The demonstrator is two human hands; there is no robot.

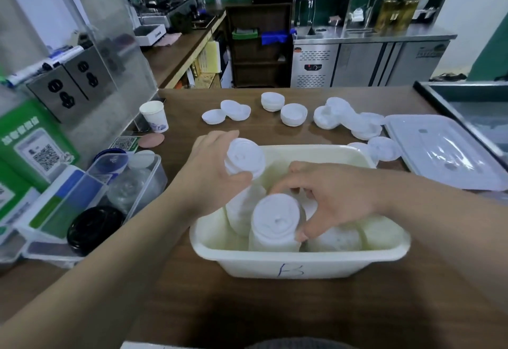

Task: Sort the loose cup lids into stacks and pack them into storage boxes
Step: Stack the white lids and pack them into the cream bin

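1. A tall stack of white lids (243,205) is gripped near its top by the left hand (214,170), with the fingers curled round it. The stack stands tilted in the cream box (302,260).
2. A second stack of lids (275,225), just in front of the first, is held by the right hand (338,197); the thumb is pressed to its right side and the fingers are curled over its top.
3. More stacks (335,238) are seen lying in the box beneath the right hand. A letter "B" is written on the near wall of the box.
4. The box is set on a wooden table (275,315).
5. Loose lids (293,113) are spread in small piles behind the box.
6. A clear box lid (445,153) lies to the right.
7. To the left, a paper cup (154,116) and a clear container (132,181) with black lids (94,227) are found.
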